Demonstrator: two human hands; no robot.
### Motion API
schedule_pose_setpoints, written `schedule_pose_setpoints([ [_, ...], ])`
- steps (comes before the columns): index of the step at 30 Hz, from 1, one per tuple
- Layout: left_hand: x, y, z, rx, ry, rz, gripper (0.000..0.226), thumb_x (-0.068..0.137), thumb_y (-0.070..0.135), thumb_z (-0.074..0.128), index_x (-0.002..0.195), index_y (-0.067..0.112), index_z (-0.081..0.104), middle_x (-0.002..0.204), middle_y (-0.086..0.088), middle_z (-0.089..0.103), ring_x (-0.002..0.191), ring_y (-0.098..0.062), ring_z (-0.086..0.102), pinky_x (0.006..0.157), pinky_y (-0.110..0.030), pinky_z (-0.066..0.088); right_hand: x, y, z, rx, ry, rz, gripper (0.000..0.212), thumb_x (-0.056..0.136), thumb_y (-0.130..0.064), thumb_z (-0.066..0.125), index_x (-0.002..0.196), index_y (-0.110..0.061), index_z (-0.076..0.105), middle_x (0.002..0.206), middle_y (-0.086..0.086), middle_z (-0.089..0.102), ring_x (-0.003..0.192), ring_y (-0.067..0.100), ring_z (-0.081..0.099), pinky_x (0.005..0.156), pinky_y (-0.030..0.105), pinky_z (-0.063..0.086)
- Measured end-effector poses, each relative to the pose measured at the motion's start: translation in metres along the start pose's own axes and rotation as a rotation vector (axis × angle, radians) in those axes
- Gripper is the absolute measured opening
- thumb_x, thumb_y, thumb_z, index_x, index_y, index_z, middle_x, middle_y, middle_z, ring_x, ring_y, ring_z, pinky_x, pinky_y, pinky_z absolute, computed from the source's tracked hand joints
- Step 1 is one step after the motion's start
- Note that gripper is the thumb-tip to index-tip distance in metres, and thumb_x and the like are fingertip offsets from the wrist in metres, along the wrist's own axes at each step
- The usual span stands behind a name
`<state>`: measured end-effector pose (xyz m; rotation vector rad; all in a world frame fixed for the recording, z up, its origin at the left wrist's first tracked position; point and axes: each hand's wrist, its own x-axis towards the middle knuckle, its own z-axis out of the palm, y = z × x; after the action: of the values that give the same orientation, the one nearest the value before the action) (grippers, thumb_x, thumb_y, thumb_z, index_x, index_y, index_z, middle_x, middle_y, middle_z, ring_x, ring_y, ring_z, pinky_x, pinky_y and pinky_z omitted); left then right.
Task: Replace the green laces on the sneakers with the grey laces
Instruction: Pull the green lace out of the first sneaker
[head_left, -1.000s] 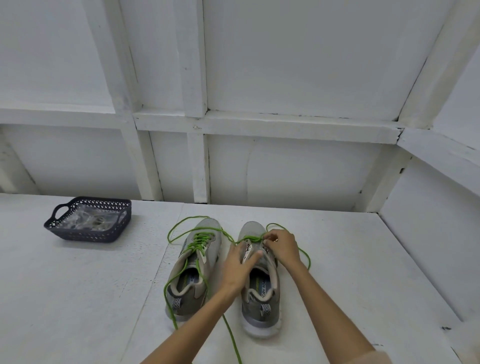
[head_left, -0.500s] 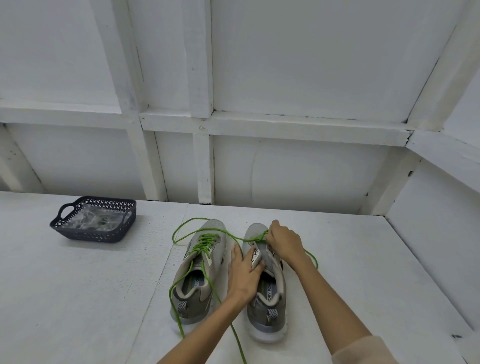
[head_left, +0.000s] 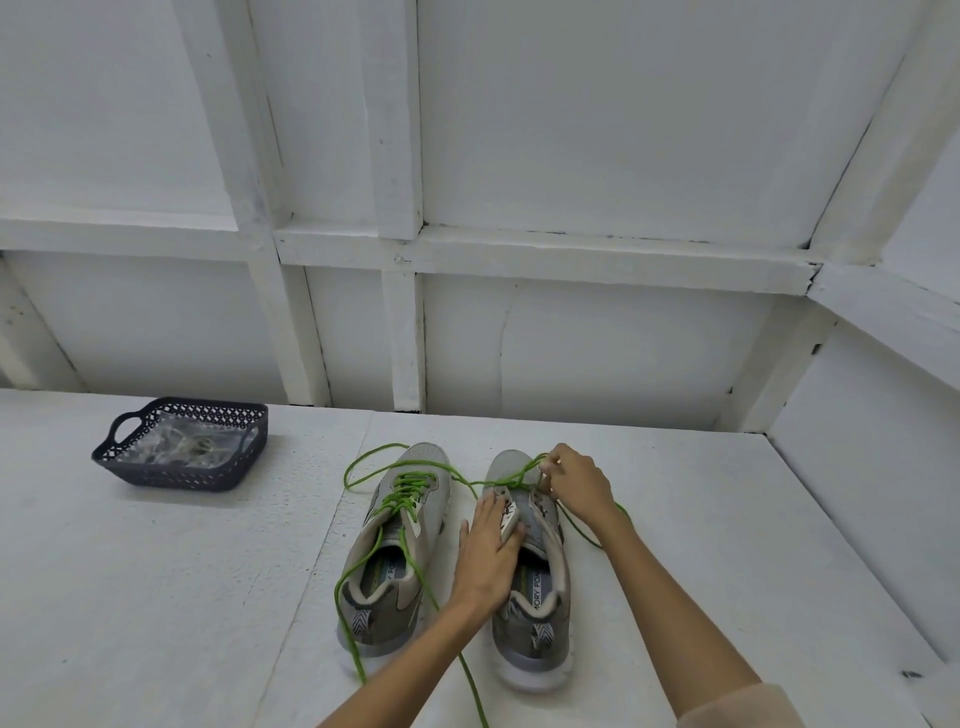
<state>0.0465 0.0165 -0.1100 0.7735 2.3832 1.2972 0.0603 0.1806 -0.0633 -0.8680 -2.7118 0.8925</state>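
Further up the right sneaker (head_left: 540, 639) now, the right hand (head_left: 576, 486) pinches the green lace (head_left: 514, 472) to pull it out. The left hand (head_left: 485, 556) presses flat, holding the shoe still, bottom middle.

White batten-framed walls (head_left: 597, 135) rise behind a white textured tabletop (head_left: 156, 597).

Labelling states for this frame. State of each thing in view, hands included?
Left sneaker, upright, green lace threaded but untied and loose.
Right sneaker, upright, green lace only near the toe.
Left hand, pressed flat on the right sneaker.
Right hand, pinching that sneaker's green lace near the toe.
Basket, upright, clear packet inside.
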Motion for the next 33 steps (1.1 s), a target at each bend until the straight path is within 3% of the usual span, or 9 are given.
schedule_pose_setpoints([
  [5,-0.001,0.001,0.000,-0.012,0.000,0.005,0.054,0.103,0.031,0.040,0.152,0.015,0.022,0.161,0.002,0.012,0.148,-0.006,0.005,0.116,-0.024,-0.004,-0.001,0.000,-0.002,-0.041,-0.084,-0.062,0.029,0.083,-0.025,0.072,0.064,-0.014,0.052,0.062,-0.004,0.051,0.069,0.021,0.050,0.055,0.027,0.033],
  [8,-0.002,0.002,0.000,-0.029,0.015,0.015,0.053,0.103,0.030,0.041,0.151,0.016,0.024,0.160,0.002,0.016,0.148,-0.007,0.008,0.116,-0.023,-0.003,0.003,0.004,0.003,0.143,0.038,0.011,0.013,0.092,-0.018,0.057,0.079,-0.021,0.057,0.073,0.000,0.065,0.068,0.024,0.065,0.069,0.037,0.054],
  [11,-0.002,0.002,-0.001,-0.026,0.012,0.024,0.052,0.103,0.029,0.042,0.150,0.017,0.026,0.160,0.002,0.018,0.148,-0.007,0.009,0.116,-0.023,-0.002,0.002,0.008,0.009,0.257,0.107,0.074,0.013,0.095,-0.028,0.054,0.088,-0.019,0.058,0.079,0.001,0.068,0.069,0.021,0.068,0.074,0.044,0.056],
  [14,-0.002,0.001,-0.001,-0.023,0.015,0.036,0.051,0.103,0.029,0.041,0.150,0.017,0.026,0.160,0.002,0.019,0.148,-0.008,0.009,0.117,-0.025,0.000,-0.002,0.008,0.010,0.138,0.012,0.004,0.031,0.080,-0.041,0.074,0.081,-0.011,0.064,0.080,0.002,0.068,0.076,0.020,0.063,0.065,0.030,0.046],
  [17,-0.002,0.002,-0.001,-0.033,0.023,0.040,0.051,0.103,0.028,0.042,0.150,0.017,0.028,0.159,0.003,0.020,0.148,-0.008,0.010,0.117,-0.025,0.000,0.001,0.014,0.011,0.074,-0.016,-0.031,0.030,0.080,-0.030,0.076,0.078,-0.002,0.067,0.079,0.010,0.069,0.075,0.025,0.063,0.060,0.028,0.042],
  [21,-0.002,0.001,-0.002,-0.045,0.025,0.038,0.050,0.102,0.029,0.043,0.149,0.018,0.029,0.159,0.003,0.022,0.147,-0.008,0.012,0.118,-0.026,0.001,0.003,0.015,0.009,0.383,0.212,0.079,0.010,0.095,-0.013,0.055,0.087,-0.009,0.060,0.078,0.008,0.069,0.064,0.023,0.063,0.062,0.048,0.058],
  [26,-0.002,0.001,-0.001,-0.057,0.037,0.043,0.050,0.102,0.026,0.045,0.149,0.015,0.031,0.158,0.001,0.023,0.147,-0.009,0.014,0.121,-0.034,0.008,-0.001,0.014,0.007,0.389,0.009,0.136,0.032,0.080,-0.039,0.076,0.085,-0.009,0.067,0.076,0.011,0.069,0.060,0.029,0.065,0.045,0.034,0.054],
  [30,-0.002,0.001,-0.001,-0.061,0.040,0.044,0.050,0.101,0.025,0.046,0.148,0.016,0.032,0.158,0.002,0.025,0.147,-0.009,0.015,0.120,-0.035,0.009,-0.002,0.022,0.013,0.339,-0.010,0.079,0.014,0.085,-0.011,0.071,0.071,-0.009,0.069,0.064,0.010,0.065,0.049,0.026,0.060,0.047,0.041,0.056],
  [33,-0.002,0.000,-0.001,-0.073,0.039,0.039,0.049,0.101,0.026,0.046,0.148,0.017,0.032,0.157,0.003,0.025,0.147,-0.008,0.015,0.121,-0.035,0.008,-0.001,0.017,0.012,0.600,0.197,0.211,0.024,0.089,0.006,0.048,0.081,-0.009,0.065,0.075,0.016,0.066,0.046,0.019,0.055,0.041,0.033,0.049],
])
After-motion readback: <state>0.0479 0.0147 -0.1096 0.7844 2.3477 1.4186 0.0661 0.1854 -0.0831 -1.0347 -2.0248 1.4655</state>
